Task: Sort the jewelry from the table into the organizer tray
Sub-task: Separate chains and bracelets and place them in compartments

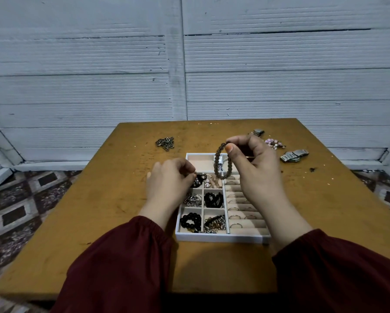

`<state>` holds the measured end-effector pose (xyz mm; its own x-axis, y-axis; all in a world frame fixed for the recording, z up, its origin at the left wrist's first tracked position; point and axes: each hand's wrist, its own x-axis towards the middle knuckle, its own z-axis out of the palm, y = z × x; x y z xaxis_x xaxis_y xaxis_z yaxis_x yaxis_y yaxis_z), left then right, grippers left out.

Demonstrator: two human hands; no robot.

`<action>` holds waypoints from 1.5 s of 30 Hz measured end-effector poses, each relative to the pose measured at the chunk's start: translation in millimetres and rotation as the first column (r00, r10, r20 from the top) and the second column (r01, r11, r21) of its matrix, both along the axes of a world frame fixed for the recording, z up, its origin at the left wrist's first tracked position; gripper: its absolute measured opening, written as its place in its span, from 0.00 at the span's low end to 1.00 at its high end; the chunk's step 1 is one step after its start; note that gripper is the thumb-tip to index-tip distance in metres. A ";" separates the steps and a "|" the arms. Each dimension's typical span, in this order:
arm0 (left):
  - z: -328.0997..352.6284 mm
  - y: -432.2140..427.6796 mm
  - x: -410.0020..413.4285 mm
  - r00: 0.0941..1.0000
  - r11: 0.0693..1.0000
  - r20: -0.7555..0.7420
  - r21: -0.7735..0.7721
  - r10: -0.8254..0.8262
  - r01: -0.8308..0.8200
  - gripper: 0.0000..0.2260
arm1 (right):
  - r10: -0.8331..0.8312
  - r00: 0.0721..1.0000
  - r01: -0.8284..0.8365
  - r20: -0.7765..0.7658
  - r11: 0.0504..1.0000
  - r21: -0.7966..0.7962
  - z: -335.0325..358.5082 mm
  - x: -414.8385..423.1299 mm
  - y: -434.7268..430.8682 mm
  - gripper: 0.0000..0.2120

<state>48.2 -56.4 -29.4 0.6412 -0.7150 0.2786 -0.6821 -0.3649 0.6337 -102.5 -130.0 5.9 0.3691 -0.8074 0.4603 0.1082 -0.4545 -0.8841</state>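
A white organizer tray with beige compartments lies in the middle of the table. Its small cells hold black bead bracelets, chains and rings; ring rolls run down its right side. My right hand pinches a brown bead bracelet between thumb and forefinger, so that it hangs above the tray's far compartments. My left hand is curled at the tray's left edge, its fingertips at a small dark item in an upper-left cell; whether they grip it I cannot tell.
A pile of metal clips lies at the far left of the table. At the far right lie a silver watch, pink jewelry and another metal watch. A patterned carpet covers the floor on both sides.
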 end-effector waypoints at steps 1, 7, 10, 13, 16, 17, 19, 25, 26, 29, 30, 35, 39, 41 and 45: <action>2.9 0.2 -0.8 0.999 1.000 0.037 0.013 0.002 -0.002 0.02 | -0.001 1.000 0.001 0.002 1.000 -0.003 -0.1 -0.4 -0.2 0.09; 13.9 -3.7 -13.0 0.988 0.989 0.147 0.144 -0.054 0.033 0.11 | -0.007 1.000 0.007 0.004 1.000 -0.008 -1.5 -1.0 -1.9 0.09; 13.8 -5.9 -14.4 0.983 0.983 0.175 0.181 -0.061 0.028 0.10 | -0.003 1.000 0.003 0.010 1.000 -0.006 -2.6 -1.6 -2.2 0.08; 14.4 -5.1 -12.3 0.984 0.985 0.171 0.170 -0.039 0.009 0.08 | -0.007 1.000 0.007 0.007 1.000 -0.003 -4.4 -2.6 -3.0 0.08; 15.4 -0.7 -8.3 0.988 0.979 0.154 0.202 -0.019 -0.012 0.06 | -0.005 1.000 0.005 0.014 1.000 0.007 -5.3 -3.9 -3.5 0.08; 16.2 1.2 -8.0 0.988 0.976 0.153 0.216 -0.022 -0.012 0.05 | -0.005 1.000 0.005 0.016 1.000 0.009 -5.3 -4.3 -3.4 0.08; 17.8 3.7 -8.1 0.987 0.971 0.156 0.241 -0.036 -0.002 0.05 | -0.006 1.000 0.006 0.013 1.000 0.014 -5.1 -4.4 -3.5 0.08; 21.2 3.3 -6.3 0.970 0.952 0.219 0.305 -0.106 0.036 0.06 | -0.004 1.000 0.004 0.000 1.000 0.020 -4.3 -5.2 -1.5 0.07; 21.3 3.2 -5.8 0.966 0.951 0.222 0.302 -0.129 0.057 0.07 | -0.004 1.000 0.004 0.002 1.000 0.026 -4.2 -5.5 -1.2 0.07; 21.0 4.3 -4.8 0.954 0.947 0.219 0.291 -0.205 0.137 0.09 | -0.005 1.000 0.004 0.004 0.999 0.032 -4.2 -5.8 -0.9 0.07; 20.7 4.9 -4.1 0.949 0.944 0.221 0.291 -0.227 0.158 0.09 | -0.006 1.000 0.006 0.002 1.000 0.029 -4.2 -5.7 -1.0 0.07; 19.5 7.9 0.5 0.916 0.930 0.305 0.334 -0.260 0.153 0.11 | -0.012 1.000 0.013 -0.017 1.000 0.022 -5.0 -5.0 1.0 0.07; 21.5 8.8 0.8 0.865 0.928 0.435 0.362 -0.250 0.086 0.13 | -0.013 1.000 0.014 -0.022 0.999 0.031 -5.1 -5.8 1.8 0.06; 21.2 8.5 1.3 0.886 0.930 0.394 0.353 -0.244 0.099 0.13 | -0.008 1.000 0.009 -0.017 0.999 0.038 -4.5 -6.5 1.9 0.07; 19.4 7.9 1.7 0.955 0.951 0.210 0.272 -0.207 0.147 0.10 | -0.002 1.000 0.002 0.000 0.999 0.033 -3.9 -6.2 1.8 0.07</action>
